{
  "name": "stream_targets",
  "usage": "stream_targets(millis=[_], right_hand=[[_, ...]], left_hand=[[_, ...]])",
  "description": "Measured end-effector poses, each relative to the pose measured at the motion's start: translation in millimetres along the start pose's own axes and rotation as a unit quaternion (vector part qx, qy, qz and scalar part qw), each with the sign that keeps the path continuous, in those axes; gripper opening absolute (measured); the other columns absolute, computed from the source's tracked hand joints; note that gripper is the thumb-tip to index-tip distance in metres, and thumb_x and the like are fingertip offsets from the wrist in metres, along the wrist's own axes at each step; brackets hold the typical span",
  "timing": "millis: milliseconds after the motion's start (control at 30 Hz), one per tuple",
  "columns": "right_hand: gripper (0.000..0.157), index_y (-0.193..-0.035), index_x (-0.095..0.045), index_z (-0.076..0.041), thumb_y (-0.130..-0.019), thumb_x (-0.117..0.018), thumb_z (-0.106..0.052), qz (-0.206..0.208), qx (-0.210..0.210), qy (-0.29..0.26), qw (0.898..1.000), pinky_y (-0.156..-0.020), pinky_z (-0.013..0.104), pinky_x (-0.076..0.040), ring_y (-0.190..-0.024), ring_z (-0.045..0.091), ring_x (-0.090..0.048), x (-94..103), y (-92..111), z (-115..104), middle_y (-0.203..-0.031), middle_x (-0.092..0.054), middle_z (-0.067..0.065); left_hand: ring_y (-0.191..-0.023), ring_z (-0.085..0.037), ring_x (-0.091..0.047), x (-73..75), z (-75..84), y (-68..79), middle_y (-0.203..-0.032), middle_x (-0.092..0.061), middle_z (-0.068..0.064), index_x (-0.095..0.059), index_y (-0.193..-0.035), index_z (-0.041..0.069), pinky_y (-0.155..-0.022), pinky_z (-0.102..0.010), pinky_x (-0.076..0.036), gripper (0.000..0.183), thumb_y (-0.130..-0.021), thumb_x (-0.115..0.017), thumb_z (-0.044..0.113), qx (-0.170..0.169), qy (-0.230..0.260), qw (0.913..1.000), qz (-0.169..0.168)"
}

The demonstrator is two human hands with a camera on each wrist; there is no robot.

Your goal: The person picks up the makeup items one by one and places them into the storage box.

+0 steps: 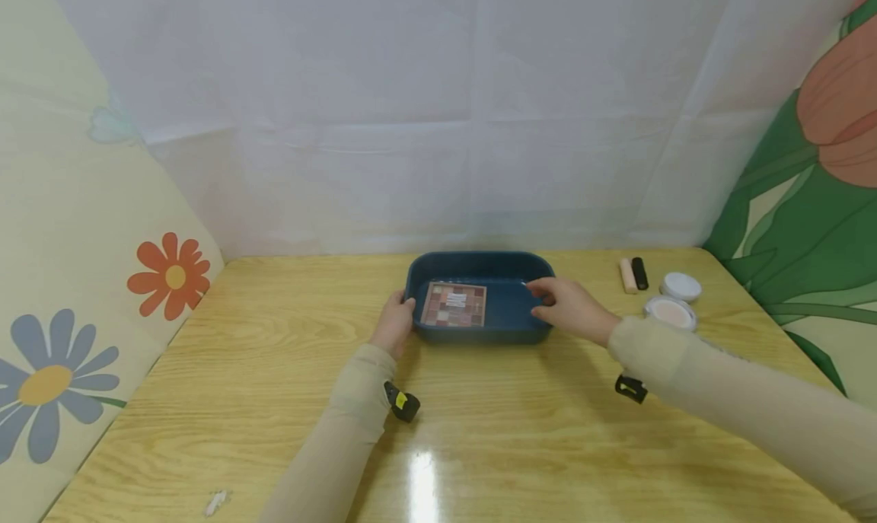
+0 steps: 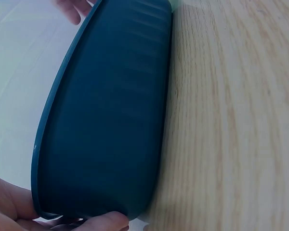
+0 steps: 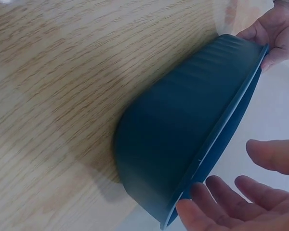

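Note:
A dark blue rectangular basin (image 1: 479, 336) stands on the wooden table. Inside it, toward the left end, lies a flat eyeshadow palette (image 1: 454, 304) with a grid of pink and brown shades. My left hand (image 1: 393, 325) grips the basin's left end, its thumb at the rim; in the left wrist view the fingers (image 2: 108, 222) curl round that end wall. Over the opposite end hovers my right hand (image 1: 575, 307), fingers loosely spread and holding nothing. The right wrist view has its fingertips (image 3: 198, 190) right at the rim.
Right of the basin lie a pale tube (image 1: 627, 276) and a black tube (image 1: 640, 273) side by side. Near them are a round white disc (image 1: 681, 287) and a round compact with a pinkish centre (image 1: 670, 312). A white cloth (image 1: 356, 127) hangs behind the table.

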State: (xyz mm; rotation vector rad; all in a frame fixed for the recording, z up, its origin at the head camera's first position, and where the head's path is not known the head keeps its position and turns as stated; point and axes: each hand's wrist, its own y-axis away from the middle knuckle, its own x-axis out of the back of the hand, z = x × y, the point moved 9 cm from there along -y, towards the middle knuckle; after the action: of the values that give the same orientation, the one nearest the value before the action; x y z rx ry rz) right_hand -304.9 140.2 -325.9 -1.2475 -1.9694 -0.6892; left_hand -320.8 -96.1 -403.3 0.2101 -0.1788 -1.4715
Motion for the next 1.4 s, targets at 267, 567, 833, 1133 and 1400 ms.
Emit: stream_targets(millis=[267, 567, 833, 1133, 1400], right_hand=[[0.047, -0.134, -0.044, 0.016, -0.092, -0.061, -0.001, 0.006, 0.0, 0.013, 1.0, -0.093, 0.052, -0.047, -0.116, 0.047, -0.051, 1.0, 2, 1, -0.13, -0.049, 0.036], [0.049, -0.135, -0.043, 0.016, -0.093, -0.061, -0.002, 0.007, 0.007, 0.007, 1.0, -0.094, 0.055, -0.045, -0.117, 0.049, -0.048, 2.5, 6, 2, -0.131, -0.049, 0.035], [0.051, -0.137, -0.041, 0.016, -0.093, -0.06, -0.002, 0.007, -0.002, 0.011, 1.0, -0.099, 0.057, -0.041, -0.123, 0.051, -0.043, 5.2, 7, 8, -0.134, -0.046, 0.036], [0.051, -0.135, -0.043, 0.016, -0.091, -0.062, -0.001, 0.023, 0.0, 0.028, 0.999, -0.095, 0.058, -0.043, -0.118, 0.051, -0.047, 10.4, 10, 11, -0.13, -0.05, 0.035], [0.05, -0.134, -0.043, 0.017, -0.091, -0.062, -0.002, 0.026, 0.0, 0.025, 0.999, -0.095, 0.058, -0.043, -0.117, 0.052, -0.046, 12.4, 12, 13, -0.129, -0.05, 0.037]], left_hand=[[-0.136, -0.039, -0.034, 0.5, 0.1, 0.2, -0.148, -0.033, -0.027, -0.026, -0.147, -0.008, -0.112, -0.05, -0.029, 0.045, -0.105, -0.03, 0.007, 0.0, -0.006, 1.0, 0.004], [-0.135, -0.038, -0.036, 0.2, 0.4, -0.3, -0.147, -0.034, -0.028, -0.026, -0.147, -0.009, -0.112, -0.047, -0.03, 0.045, -0.105, -0.03, 0.006, -0.002, -0.011, 0.9999, 0.003], [-0.136, -0.038, -0.035, 1.0, -0.1, -0.9, -0.148, -0.034, -0.027, -0.027, -0.146, -0.009, -0.113, -0.047, -0.028, 0.045, -0.105, -0.03, 0.006, -0.003, -0.014, 0.9999, 0.001], [-0.136, -0.038, -0.035, 1.3, -0.9, -1.5, -0.148, -0.034, -0.027, -0.027, -0.146, -0.009, -0.112, -0.047, -0.029, 0.044, -0.105, -0.029, 0.006, -0.002, -0.009, 1.0, 0.002], [-0.135, -0.037, -0.036, 0.5, -0.5, -1.3, -0.147, -0.035, -0.028, -0.027, -0.146, -0.01, -0.112, -0.046, -0.03, 0.044, -0.105, -0.029, 0.005, -0.007, -0.006, 1.0, 0.002]])
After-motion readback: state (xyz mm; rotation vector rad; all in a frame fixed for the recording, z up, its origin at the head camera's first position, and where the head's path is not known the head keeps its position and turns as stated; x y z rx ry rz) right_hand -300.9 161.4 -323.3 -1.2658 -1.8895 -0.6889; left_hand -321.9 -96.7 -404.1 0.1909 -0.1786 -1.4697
